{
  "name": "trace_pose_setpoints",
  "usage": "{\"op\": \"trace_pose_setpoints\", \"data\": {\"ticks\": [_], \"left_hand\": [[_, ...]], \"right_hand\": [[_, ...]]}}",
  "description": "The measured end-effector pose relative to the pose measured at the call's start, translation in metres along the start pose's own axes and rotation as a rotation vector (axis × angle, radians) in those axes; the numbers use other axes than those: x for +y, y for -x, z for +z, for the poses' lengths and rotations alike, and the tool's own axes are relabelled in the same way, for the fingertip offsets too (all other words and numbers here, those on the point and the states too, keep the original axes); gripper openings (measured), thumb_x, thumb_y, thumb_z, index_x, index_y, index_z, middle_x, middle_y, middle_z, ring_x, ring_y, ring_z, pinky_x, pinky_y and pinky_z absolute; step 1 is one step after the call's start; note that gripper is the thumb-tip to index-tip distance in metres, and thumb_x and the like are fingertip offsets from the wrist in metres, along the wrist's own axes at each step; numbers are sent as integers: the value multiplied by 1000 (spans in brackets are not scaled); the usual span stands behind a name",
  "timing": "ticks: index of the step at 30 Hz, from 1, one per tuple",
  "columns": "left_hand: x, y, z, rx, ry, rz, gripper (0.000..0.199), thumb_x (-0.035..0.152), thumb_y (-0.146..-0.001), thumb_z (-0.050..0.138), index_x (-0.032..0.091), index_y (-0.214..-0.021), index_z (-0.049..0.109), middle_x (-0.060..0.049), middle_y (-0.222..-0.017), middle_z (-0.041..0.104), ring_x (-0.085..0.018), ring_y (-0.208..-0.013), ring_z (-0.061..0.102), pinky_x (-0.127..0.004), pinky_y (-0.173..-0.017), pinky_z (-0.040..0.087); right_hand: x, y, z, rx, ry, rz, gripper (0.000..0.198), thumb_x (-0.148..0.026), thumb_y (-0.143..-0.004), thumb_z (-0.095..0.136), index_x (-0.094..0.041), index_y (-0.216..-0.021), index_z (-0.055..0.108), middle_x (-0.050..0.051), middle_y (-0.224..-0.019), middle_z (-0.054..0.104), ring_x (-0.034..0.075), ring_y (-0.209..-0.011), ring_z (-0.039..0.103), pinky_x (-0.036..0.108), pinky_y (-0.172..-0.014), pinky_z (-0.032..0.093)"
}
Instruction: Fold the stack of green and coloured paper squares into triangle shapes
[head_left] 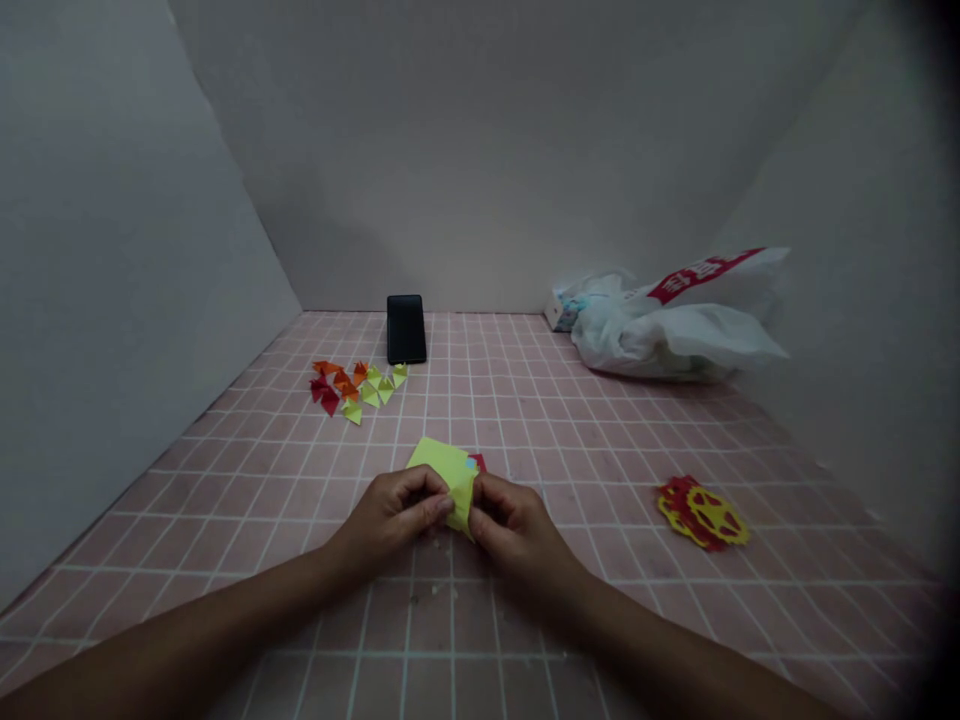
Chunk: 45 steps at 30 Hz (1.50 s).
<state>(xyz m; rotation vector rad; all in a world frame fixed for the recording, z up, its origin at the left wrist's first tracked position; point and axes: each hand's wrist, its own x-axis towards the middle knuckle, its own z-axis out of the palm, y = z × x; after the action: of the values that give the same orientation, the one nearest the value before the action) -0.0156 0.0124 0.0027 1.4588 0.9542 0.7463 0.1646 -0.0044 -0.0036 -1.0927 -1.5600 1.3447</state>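
Just in front of me, my left hand (411, 503) pinches a small piece of yellow paper (461, 497) between thumb and fingers. On the paper's right edge, my right hand (511, 512) is closed in a pinch too. The piece looks partly folded, and the fingers hide some of it. Directly behind it lies a flat yellow sheet (437, 455), with a bit of red (479, 462) and a light blue spot showing at its right corner. Whether the sheet and the held piece are joined, I cannot tell.
Several small folded paper shapes (349, 383) in red, orange and yellow lie at the left. Behind them is a black phone (406, 329). A white plastic bag (660, 335) and a small box (559, 310) stand back right. Red and yellow cutouts (703, 513) are stacked at the right.
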Motion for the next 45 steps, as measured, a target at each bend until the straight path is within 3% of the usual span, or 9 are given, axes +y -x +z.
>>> {"op": "trace_pose_setpoints", "data": {"ticks": [6, 11, 14, 17, 22, 25, 33, 45], "left_hand": [[1, 1, 2, 8, -62, 34, 16, 31, -86, 56, 17, -80, 55, 4, -61, 52, -11, -55, 49, -23, -56, 38], [-1, 3, 4, 117, -178, 75, 13, 27, -84, 60, 18, -80, 50, 3, -71, 53, -12, -63, 49, -23, -59, 38], [-1, 4, 6, 69, -208, 88, 9, 25, -87, 55, 18, -83, 52, 2, -71, 54, -13, -64, 49, -24, -61, 38], [1, 7, 8, -1, -145, 96, 17, 33, -92, 48, 18, -87, 54, 1, -69, 54, -14, -63, 51, -24, -61, 40], [7, 8, 10, -38, -142, 118, 21, 34, -82, 65, 18, -86, 53, -1, -74, 61, -15, -67, 54, -24, -61, 41], [10, 9, 10, -19, -224, 132, 14, 30, -85, 60, 18, -84, 53, -1, -74, 62, -15, -65, 55, -23, -60, 41], [2, 15, 12, 84, -534, 210, 5, 17, -88, 49, 20, -86, 51, -1, -71, 62, -17, -64, 59, -26, -61, 39], [-16, 18, 19, 173, -675, 317, 8, 14, -87, 47, 21, -85, 50, -3, -74, 64, -19, -65, 62, -29, -63, 43]], "right_hand": [[1, 0, 0, 24, 63, -43, 12, -11, -76, 50, -18, -67, 53, -2, -64, 51, 11, -60, 44, 23, -55, 34], [0, 2, 2, 75, 152, -106, 13, -12, -79, 52, -17, -69, 56, 0, -67, 56, 13, -62, 49, 24, -59, 39], [-1, 5, 4, 84, 220, -162, 12, -13, -81, 53, -17, -72, 58, 1, -68, 59, 14, -63, 52, 25, -61, 41], [-1, 7, 6, 97, 282, -197, 10, -13, -82, 52, -18, -77, 60, 2, -67, 60, 15, -62, 54, 25, -60, 41], [5, 8, 8, 108, 371, -242, 8, -17, -83, 53, -18, -78, 59, 3, -68, 61, 16, -60, 55, 25, -59, 42], [8, 8, 10, 109, 404, -267, 7, -17, -83, 53, -19, -78, 58, 3, -68, 62, 16, -59, 55, 25, -58, 41], [9, 8, 15, 125, 435, -285, 11, -14, -82, 48, -19, -73, 53, 4, -66, 61, 15, -57, 54, 25, -55, 40], [8, 10, 19, 187, 406, -210, 10, -15, -78, 45, -19, -71, 51, 4, -64, 59, 17, -57, 55, 26, -54, 39]]}}
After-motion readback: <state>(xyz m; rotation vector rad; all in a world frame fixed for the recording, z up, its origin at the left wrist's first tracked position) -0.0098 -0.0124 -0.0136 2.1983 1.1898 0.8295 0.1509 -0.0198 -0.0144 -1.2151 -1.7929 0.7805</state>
